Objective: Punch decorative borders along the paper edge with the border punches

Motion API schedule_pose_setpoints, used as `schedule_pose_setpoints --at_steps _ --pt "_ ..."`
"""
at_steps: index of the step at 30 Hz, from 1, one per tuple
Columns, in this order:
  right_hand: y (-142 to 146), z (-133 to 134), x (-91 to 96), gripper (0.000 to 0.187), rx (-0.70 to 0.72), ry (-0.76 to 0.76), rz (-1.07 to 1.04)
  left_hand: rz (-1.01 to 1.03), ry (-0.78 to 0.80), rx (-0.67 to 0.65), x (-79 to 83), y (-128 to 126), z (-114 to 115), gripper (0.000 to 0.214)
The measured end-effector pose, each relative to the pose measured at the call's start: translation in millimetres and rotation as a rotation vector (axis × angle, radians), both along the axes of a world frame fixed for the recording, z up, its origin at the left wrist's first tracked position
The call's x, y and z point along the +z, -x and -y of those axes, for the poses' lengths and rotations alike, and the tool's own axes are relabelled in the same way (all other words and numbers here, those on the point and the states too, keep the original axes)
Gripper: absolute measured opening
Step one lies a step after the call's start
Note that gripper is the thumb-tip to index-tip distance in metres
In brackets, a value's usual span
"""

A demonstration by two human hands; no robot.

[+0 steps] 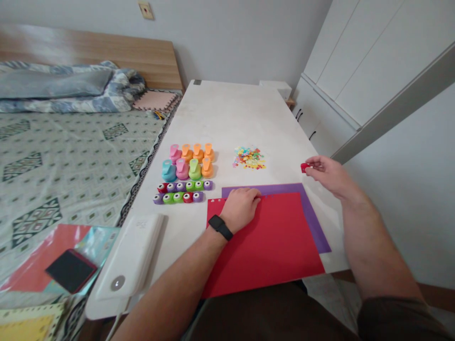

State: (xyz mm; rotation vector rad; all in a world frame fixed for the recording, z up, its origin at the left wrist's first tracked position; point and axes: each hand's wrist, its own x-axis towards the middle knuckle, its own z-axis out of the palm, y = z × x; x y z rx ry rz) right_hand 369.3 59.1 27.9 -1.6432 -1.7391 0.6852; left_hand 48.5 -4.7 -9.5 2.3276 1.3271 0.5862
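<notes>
My left hand (242, 206) rests palm down on the upper left part of a red paper sheet (270, 246), fingers curled loosely with nothing in them. A purple sheet (313, 213) lies under the red one and shows along its top and right sides. My right hand (325, 174) hovers near the table's right edge, its fingertips pinched on a small red punch (304, 167). A little heap of coloured paper cut-outs (249, 157) lies beyond the sheets.
Large pastel paper punches (188, 162) and two rows of small punches (182, 192) stand on the white table (227, 113) at left. A white device (130, 255) lies at the near left corner. A bed with coloured paper (35, 270) is at left; cabinets at right.
</notes>
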Motion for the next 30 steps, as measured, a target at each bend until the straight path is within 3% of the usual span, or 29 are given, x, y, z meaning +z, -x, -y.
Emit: schedule_pose_setpoints --at_steps 2,5,11,15,21,24,30 --pt "26.5 8.0 7.9 0.052 0.168 0.085 -0.127 -0.001 0.0 0.0 0.4 0.5 -0.4 0.019" --pt "55.0 15.4 10.3 0.044 0.31 0.172 -0.165 0.003 -0.002 0.001 0.9 2.2 -0.5 0.019" --pt "73.9 20.3 1.1 0.037 0.329 0.297 -0.262 0.011 -0.006 0.011 1.5 6.3 -0.8 0.02" --pt "77.3 23.4 1.9 0.044 0.378 0.282 -0.386 0.004 0.0 0.016 1.9 6.2 -0.9 0.02" --pt "73.8 24.1 -5.6 0.049 0.439 0.302 -0.388 0.012 -0.01 0.015 0.7 6.2 -1.4 0.019" --pt "69.9 23.5 -10.5 0.052 0.449 0.279 -0.338 0.013 -0.019 0.014 0.8 6.5 -1.8 0.019" --pt "68.5 25.3 -4.5 0.041 0.424 0.082 0.069 0.021 -0.022 0.007 1.1 6.9 -2.5 0.02"
